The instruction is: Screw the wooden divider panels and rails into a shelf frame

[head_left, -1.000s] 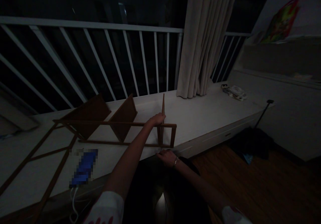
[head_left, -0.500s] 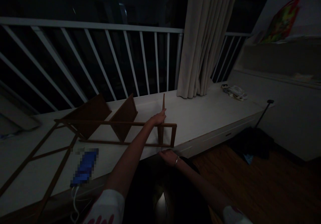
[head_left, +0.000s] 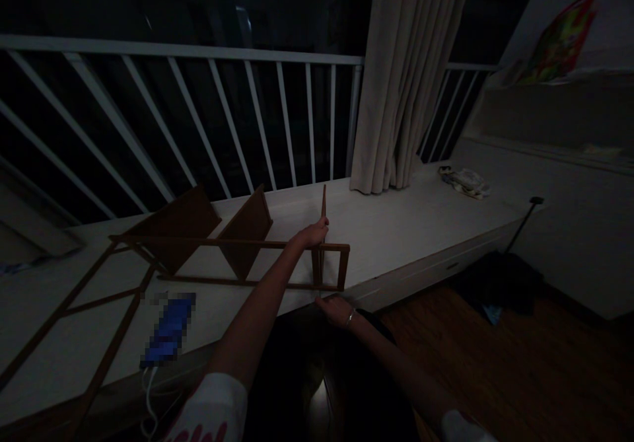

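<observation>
A brown wooden shelf rack lies on its side on the white window ledge, its boards standing on edge. My left hand reaches over the upper rail, closed around the end board, which is seen almost edge-on. Just below the lower rail, my right hand is closed in a pinch near that board's near end. A thin, small thing shows at its fingertips, too dark to name.
A second wooden frame lies at the left. Beside it sits a blurred blue device with a white cable. White railings and a beige curtain stand behind the ledge. Bundled cloth lies farther right; a dark heap is on the floor.
My right hand has shifted very slightly to the right. My left hand and the rack look unmoved.
</observation>
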